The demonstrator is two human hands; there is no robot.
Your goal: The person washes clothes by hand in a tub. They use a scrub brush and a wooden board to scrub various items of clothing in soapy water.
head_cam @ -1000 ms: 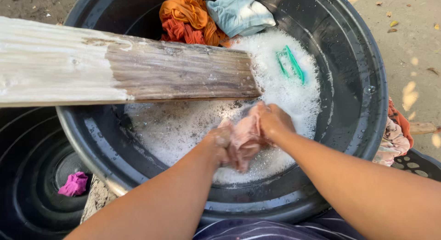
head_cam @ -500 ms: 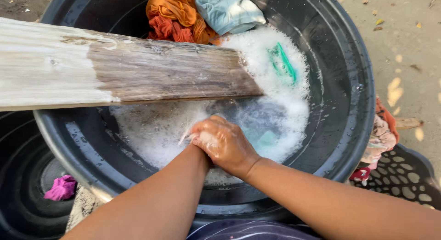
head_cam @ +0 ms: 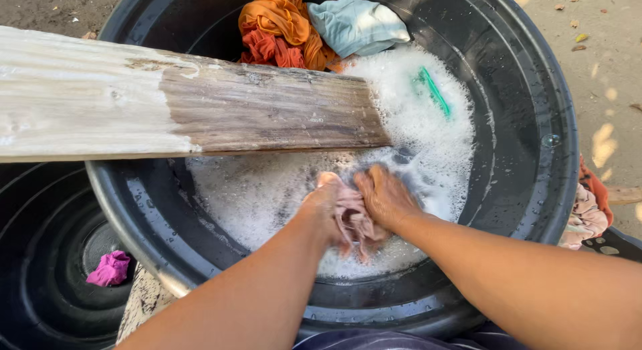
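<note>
left hand, right hand — gripping pink cloth

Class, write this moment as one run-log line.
left hand: grips pink cloth | right hand: grips same cloth | place: over suds in black tub | nearby: wooden board

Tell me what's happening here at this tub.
A person is gripping a pink cloth between the left hand and right hand, over suds in a black tub. A wet wooden board slants into the tub. Orange clothes and a pale blue one sit at the far edge, and a green brush lies in the suds.
</note>
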